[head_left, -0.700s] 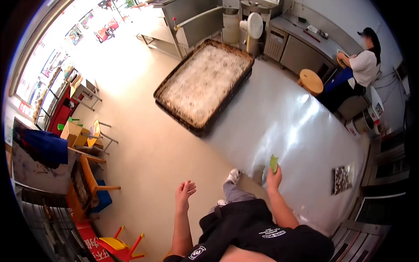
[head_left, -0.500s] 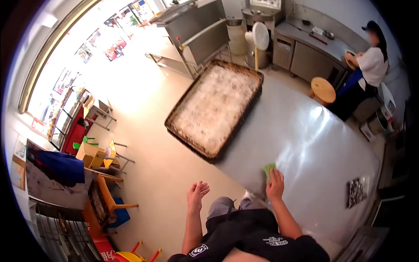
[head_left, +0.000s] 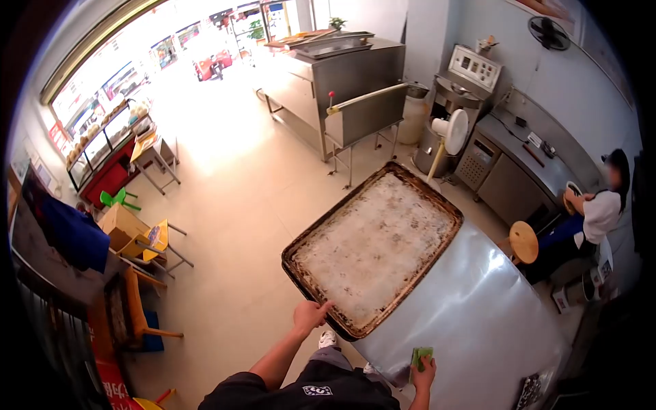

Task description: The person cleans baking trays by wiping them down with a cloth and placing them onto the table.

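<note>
A large, worn baking tray (head_left: 376, 239) with a dark, browned rim lies at the far left end of the shiny metal table, its left side reaching past the table edge. My left hand (head_left: 311, 316) is closed on the rim close to the tray's near corner; its fingers below the rim are hidden. My right hand (head_left: 424, 374) grips a green scouring pad (head_left: 421, 355) over the near left part of the metal tabletop (head_left: 471, 307).
At right, a person (head_left: 598, 212) works at a steel counter (head_left: 519, 178). A round wooden stool (head_left: 524, 241) and a white fan (head_left: 451, 131) stand beyond the table. Chairs and a cardboard box (head_left: 124, 222) are at left. A dark packet (head_left: 529, 391) lies near right.
My left hand has come forward onto the tray's rim. The view has tilted up, so the room sits lower in the picture. The scouring pad stays in my right hand.
</note>
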Available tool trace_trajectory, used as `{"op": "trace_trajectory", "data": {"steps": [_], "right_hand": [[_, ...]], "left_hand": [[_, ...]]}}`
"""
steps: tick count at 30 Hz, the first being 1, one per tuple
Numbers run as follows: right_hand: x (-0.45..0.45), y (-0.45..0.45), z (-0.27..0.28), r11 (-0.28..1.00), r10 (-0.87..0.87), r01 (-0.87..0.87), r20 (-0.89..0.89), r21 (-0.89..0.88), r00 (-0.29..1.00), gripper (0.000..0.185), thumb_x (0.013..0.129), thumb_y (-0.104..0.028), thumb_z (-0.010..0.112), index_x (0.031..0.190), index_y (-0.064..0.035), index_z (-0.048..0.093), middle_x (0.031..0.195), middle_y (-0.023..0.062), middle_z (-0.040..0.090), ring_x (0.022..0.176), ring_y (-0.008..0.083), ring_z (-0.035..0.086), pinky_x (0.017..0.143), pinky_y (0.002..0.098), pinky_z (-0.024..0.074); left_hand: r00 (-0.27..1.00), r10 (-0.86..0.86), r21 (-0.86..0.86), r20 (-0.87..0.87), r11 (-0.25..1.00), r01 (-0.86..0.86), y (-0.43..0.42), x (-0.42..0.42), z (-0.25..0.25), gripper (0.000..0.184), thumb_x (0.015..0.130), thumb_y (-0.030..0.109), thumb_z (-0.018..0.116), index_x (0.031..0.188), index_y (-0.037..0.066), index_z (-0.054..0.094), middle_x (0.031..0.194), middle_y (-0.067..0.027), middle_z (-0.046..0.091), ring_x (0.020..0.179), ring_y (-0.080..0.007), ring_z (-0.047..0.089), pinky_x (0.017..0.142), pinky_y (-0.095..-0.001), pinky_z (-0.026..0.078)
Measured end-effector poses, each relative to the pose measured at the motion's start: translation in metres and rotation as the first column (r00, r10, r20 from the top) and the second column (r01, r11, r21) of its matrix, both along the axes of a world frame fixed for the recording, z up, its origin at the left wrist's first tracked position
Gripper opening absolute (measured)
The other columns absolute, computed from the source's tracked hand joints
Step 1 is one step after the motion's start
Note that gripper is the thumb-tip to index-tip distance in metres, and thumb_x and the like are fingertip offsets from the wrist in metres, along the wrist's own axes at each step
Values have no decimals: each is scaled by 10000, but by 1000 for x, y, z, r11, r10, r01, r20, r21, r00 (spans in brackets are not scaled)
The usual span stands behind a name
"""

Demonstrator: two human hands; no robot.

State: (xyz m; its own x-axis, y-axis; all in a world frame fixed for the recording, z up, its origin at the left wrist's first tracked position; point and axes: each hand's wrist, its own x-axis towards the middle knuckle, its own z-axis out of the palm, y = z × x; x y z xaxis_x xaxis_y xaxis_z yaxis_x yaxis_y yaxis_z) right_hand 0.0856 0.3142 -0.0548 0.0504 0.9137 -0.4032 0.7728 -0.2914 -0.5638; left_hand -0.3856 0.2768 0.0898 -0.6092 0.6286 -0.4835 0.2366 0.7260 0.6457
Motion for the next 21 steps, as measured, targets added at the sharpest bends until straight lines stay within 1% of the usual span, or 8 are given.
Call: {"op": "trace_trajectory", "data": {"steps": [5,8,10,13,16,18,20,21], "right_hand": [[-4,5,3,999,39,-39,16,-23,999,627,744,-211,868,1330,-98,679,1569,282,383,1464,430,357,1167,477,383],[1,10,1,999,5,-4,3,-34,1000,614,754,-181,856,1335,-90,677,1557,281,401,1446,423,398,1164,458,386],[1,13,-1,1000,22,-22,17,-17,1000,600,760,-175,842,1332,-92,680,1526,284,448,1432,425,417,1168,460,380],[14,21,-23,996,68,-56,-195,63,979,566,770,-171,818,1311,-72,687,1434,292,544,1401,442,451,1158,467,390],[34,24,-63,951,222,-213,-17,222,975,586,748,-210,823,1299,-65,688,1342,289,612,1323,477,509,1126,494,420],[63,15,-54,955,235,-253,124,156,964,606,715,-236,835,1275,-51,693,1343,270,617,1264,488,535,1088,513,446],[108,23,-14,928,322,-359,273,98,907,628,684,-252,844,1261,-51,695,1353,247,618,1217,489,552,1050,526,470],[120,31,1,898,387,-431,315,84,867,640,669,-255,849,1259,-58,695,1362,233,617,1199,484,556,1030,530,480]], "left_hand": [[1000,-12,-60,17,998,13,4,-7,-17,576,895,540,661,633,32,737,529,-67,663,495,-208,675,592,-343,561],[978,157,11,141,987,-160,4,-2,-20,510,875,471,689,634,23,733,519,-85,654,488,-201,666,582,-340,550],[956,274,92,109,955,-284,2,14,-30,451,855,404,702,635,11,719,512,-95,639,487,-184,650,566,-340,532],[893,434,248,121,858,-451,8,27,-20,391,826,317,722,625,-14,669,499,-89,597,474,-159,591,531,-341,486],[827,527,477,196,685,-550,6,42,30,354,822,212,716,616,-36,571,510,-53,512,487,-121,482,494,-350,402],[804,555,551,214,611,-568,1,64,78,325,830,162,710,616,-33,561,572,-51,538,539,-103,488,514,-330,387],[784,612,687,106,525,-502,-4,102,78,349,860,87,679,572,31,490,678,16,498,644,-71,453,565,-274,333],[692,636,605,340,416,-679,-1,121,86,278,867,68,664,632,42,518,713,20,475,652,-97,430,616,-269,361]]}}
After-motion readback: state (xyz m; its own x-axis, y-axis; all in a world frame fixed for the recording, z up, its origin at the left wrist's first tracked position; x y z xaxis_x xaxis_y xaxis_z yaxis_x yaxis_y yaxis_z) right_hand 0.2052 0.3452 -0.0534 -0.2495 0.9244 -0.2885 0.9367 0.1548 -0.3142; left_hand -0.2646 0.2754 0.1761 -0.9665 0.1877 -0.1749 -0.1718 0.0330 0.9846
